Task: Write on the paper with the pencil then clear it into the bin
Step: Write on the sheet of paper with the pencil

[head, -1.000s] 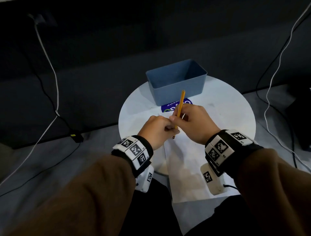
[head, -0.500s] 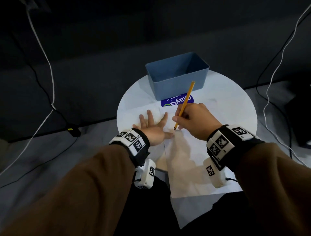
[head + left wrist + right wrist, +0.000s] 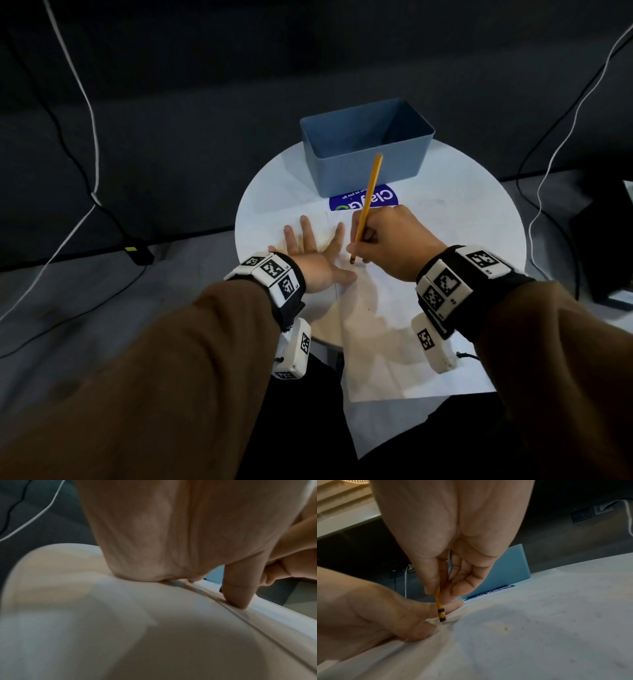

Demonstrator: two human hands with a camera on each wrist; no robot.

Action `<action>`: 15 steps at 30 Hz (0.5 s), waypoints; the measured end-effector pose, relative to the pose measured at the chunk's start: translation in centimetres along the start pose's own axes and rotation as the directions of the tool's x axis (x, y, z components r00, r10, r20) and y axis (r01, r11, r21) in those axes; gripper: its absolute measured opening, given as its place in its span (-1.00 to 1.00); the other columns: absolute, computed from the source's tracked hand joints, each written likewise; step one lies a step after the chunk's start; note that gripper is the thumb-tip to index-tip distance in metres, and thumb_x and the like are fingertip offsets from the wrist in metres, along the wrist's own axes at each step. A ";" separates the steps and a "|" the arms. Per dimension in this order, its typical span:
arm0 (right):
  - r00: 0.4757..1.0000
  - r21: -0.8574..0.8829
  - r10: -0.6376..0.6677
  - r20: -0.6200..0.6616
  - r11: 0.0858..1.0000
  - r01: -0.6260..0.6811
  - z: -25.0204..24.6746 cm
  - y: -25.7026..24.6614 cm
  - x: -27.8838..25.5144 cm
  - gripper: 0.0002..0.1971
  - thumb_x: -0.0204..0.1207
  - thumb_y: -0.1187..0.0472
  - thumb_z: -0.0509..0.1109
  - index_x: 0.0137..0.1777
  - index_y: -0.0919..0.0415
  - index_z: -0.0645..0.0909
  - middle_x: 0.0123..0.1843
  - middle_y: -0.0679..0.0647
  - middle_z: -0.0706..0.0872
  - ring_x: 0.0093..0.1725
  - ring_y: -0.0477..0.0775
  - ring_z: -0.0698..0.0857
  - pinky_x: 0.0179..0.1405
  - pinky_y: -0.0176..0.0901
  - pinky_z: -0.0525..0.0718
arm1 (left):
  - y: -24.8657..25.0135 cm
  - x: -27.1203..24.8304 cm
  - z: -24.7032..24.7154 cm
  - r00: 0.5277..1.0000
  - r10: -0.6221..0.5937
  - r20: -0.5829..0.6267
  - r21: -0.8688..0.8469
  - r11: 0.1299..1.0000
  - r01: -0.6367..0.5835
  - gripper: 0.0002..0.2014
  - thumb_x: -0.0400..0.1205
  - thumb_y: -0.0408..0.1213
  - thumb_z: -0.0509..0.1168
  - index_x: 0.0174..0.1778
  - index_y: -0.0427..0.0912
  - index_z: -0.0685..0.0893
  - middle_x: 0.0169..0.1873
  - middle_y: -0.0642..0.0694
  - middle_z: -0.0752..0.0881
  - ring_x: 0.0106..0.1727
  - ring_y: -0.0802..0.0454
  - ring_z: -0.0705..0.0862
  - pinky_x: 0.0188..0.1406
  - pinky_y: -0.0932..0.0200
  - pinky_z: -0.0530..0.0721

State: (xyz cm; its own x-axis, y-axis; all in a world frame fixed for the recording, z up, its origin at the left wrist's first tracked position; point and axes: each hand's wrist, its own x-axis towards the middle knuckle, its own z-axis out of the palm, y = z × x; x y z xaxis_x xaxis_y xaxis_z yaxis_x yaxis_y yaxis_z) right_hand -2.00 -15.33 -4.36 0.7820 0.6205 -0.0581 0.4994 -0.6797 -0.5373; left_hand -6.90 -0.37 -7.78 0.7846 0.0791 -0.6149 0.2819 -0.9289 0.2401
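My left hand (image 3: 310, 255) lies flat, fingers spread straight, pressing the paper's (image 3: 390, 329) left edge onto the round white table (image 3: 479, 205); thumb tip sits on that edge. Just right of it, my right hand (image 3: 394, 243) pinches the yellow pencil (image 3: 367, 205) low on the shaft, thumb and fingers curled round it. Tip touches the paper just beside the left thumb; long axis leans up and far, towards the blue bin (image 3: 366, 150) at the far side. Judging writing about to start; strokes run rightward and near, away from the left hand.
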 end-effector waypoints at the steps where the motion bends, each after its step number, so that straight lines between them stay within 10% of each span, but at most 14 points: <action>1: 1.000 -0.025 -0.013 0.021 1.000 0.013 0.1 -0.1 0.0 -0.79 0.56 0.20 0.55 -0.24 0.04 0.60 -0.27 -0.04 0.73 -0.16 0.04 0.73 -0.12 -0.16 0.63 | 0.0 -0.1 0.0 1.000 0.004 0.000 -0.001 1.000 -0.004 -0.12 0.65 0.36 0.12 0.67 0.35 -0.38 0.62 -0.27 -0.56 0.63 -0.43 -0.51 0.51 -0.65 -0.25; 15: 0.998 -0.107 0.010 -0.057 0.994 -0.016 0.2 0.8 0.2 -0.82 0.54 0.20 0.56 -0.26 0.11 0.65 -0.30 -0.03 0.76 -0.18 0.02 0.75 -0.08 -0.08 0.69 | -0.2 -0.5 -0.3 1.000 0.026 0.007 0.027 0.999 -0.026 0.05 0.57 0.40 0.23 0.66 0.27 -0.45 0.55 -0.29 -0.66 0.60 -0.47 -0.55 0.52 -0.65 -0.25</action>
State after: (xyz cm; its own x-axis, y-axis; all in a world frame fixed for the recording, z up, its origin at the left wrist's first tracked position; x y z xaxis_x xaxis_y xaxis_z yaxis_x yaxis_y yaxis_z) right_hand -1.52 -15.71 -5.02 0.8071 0.5903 -0.0152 0.5237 -0.7274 -0.4434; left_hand -7.18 -0.09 -7.27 0.7880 0.0525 -0.6134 0.2460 -0.9402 0.2355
